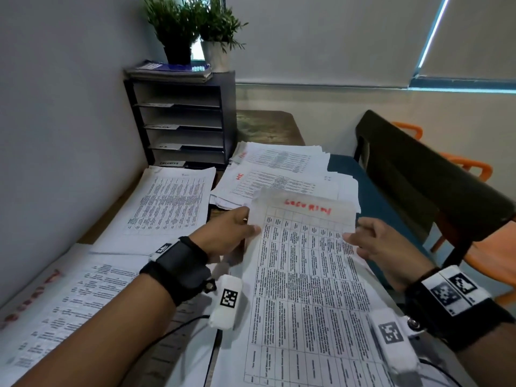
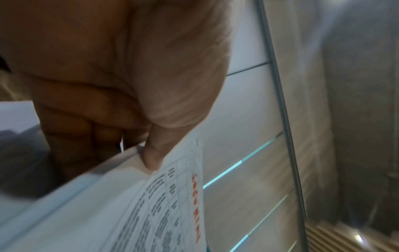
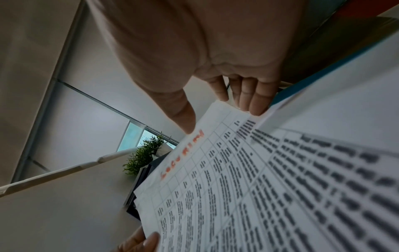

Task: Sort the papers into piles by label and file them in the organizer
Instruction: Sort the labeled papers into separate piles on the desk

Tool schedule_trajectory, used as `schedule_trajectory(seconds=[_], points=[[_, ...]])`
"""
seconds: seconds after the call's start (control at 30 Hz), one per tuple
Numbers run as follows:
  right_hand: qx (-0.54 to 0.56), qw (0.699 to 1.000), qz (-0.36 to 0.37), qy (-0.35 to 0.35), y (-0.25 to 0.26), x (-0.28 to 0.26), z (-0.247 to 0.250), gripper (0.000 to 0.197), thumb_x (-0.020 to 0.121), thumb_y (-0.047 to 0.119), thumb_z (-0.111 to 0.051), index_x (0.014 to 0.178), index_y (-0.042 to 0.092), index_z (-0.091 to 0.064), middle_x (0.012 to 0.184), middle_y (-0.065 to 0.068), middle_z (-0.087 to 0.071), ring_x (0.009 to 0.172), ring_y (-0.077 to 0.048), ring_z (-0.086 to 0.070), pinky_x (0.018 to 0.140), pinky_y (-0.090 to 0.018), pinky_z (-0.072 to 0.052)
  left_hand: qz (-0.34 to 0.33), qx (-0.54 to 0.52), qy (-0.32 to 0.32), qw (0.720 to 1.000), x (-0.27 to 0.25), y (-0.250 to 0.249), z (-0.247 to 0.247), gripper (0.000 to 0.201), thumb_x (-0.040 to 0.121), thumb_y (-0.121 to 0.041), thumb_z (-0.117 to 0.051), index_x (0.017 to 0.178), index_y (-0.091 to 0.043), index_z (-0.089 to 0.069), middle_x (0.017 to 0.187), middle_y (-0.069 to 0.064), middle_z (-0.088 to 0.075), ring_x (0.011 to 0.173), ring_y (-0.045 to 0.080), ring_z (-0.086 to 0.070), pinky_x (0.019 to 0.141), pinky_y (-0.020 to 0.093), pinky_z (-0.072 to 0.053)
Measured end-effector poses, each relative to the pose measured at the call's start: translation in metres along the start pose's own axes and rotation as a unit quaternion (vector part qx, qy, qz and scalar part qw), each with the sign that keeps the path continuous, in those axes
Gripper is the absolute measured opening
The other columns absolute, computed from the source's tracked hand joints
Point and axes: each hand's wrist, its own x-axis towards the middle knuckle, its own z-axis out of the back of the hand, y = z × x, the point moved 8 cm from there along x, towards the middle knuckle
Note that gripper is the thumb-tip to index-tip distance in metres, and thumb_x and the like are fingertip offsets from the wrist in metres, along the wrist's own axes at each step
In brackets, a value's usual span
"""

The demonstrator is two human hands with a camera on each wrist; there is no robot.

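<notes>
A printed table sheet (image 1: pixel 301 263) with a red handwritten label along its top edge is lifted at its far end over the desk, in front of me. My left hand (image 1: pixel 245 227) pinches its left edge, thumb on the printed face (image 2: pixel 151 158). My right hand (image 1: pixel 354 233) holds the right edge near the top corner, thumb on the sheet (image 3: pixel 237 179) and fingers (image 3: pixel 257 105) at its edge. The black organizer (image 1: pixel 181 121) with several labelled shelves stands at the back left against the wall. More sheets lie under the held one.
Paper piles lie around: one at the near left (image 1: pixel 69 297), one in the middle left (image 1: pixel 167 208), and red-labelled ones at the back (image 1: pixel 279 166). Two potted plants (image 1: pixel 195 29) and a folder top the organizer. A dark chair (image 1: pixel 418 177) stands to the right.
</notes>
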Motion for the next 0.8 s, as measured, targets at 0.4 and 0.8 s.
schedule_trajectory(seconds=[0.4, 0.8], points=[[-0.04, 0.997, 0.001, 0.059, 0.001, -0.001, -0.001, 0.032, 0.085, 0.016, -0.074, 0.114, 0.006, -0.064, 0.106, -0.006, -0.076, 0.1, -0.025, -0.072, 0.1, -0.049, -0.05, -0.003, -0.201, -0.078, 0.977, 0.006, 0.016, 0.015, 0.027, 0.1, -0.015, -0.059, 0.126, -0.012, -0.065, 0.11, 0.018, -0.074, 0.094, 0.037, -0.07, 0.068, 0.037, -0.054], [-0.024, 0.999, 0.043, 0.005, 0.01, 0.007, 0.021, 0.019, 0.097, 0.013, -0.057, 0.105, 0.01, -0.074, 0.101, -0.018, -0.076, 0.083, -0.029, -0.075, 0.072, -0.037, -0.059, -0.004, -0.257, -0.144, 0.956, 0.001, 0.02, 0.022, 0.039, 0.099, -0.04, -0.06, 0.11, -0.005, -0.073, 0.109, 0.019, -0.075, 0.105, 0.04, -0.07, 0.098, 0.062, -0.05]])
